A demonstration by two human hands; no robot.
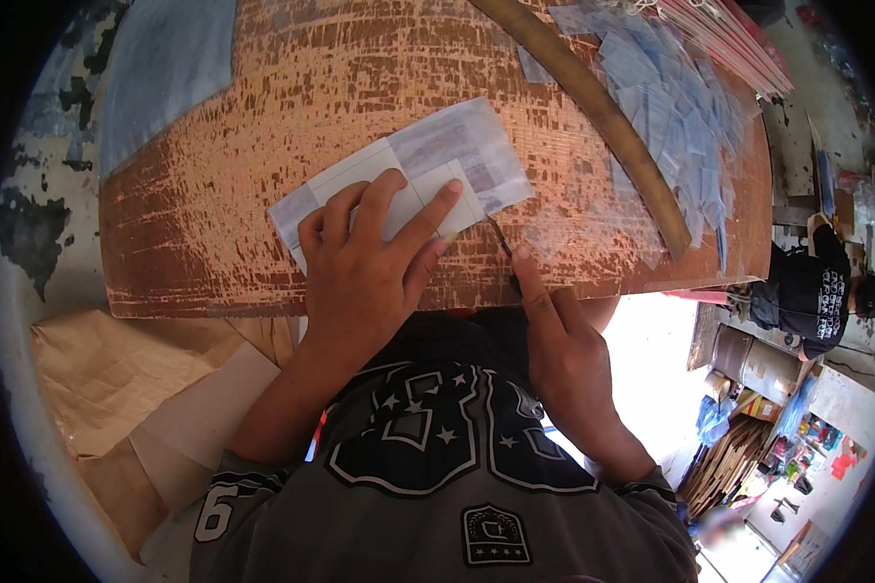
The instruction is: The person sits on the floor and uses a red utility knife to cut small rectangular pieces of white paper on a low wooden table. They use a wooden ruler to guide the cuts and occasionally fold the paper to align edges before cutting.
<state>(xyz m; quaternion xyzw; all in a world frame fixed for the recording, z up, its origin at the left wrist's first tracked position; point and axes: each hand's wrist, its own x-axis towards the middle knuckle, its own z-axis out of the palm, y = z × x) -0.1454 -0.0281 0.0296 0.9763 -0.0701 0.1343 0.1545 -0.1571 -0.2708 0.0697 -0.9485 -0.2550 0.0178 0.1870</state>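
My left hand (pixel 365 248) lies with its fingers spread on a white card (pixel 360 167), a pattern piece with ruled lines. Beneath the card is a translucent bluish plastic sheet (pixel 472 141), set at a slant near the table's front edge and showing past the card at the far right and at the left end. A slim dark knife (pixel 501 236) is gripped in my right hand (pixel 566 340). Its thin blade points up and left, with the tip beside the card's lower right corner. My fingers hide much of the handle.
The worn, scored wooden table (pixel 311 83) carries a long brown strip (pixel 617 117), a heap of clear plastic pieces (pixel 676 126) and red-and-white rods (pixel 734 49). A larger plastic sheet (pixel 170 78) lies far left. Brown paper (pixel 131 374) is below left; another person (pixel 812 296) stands at right.
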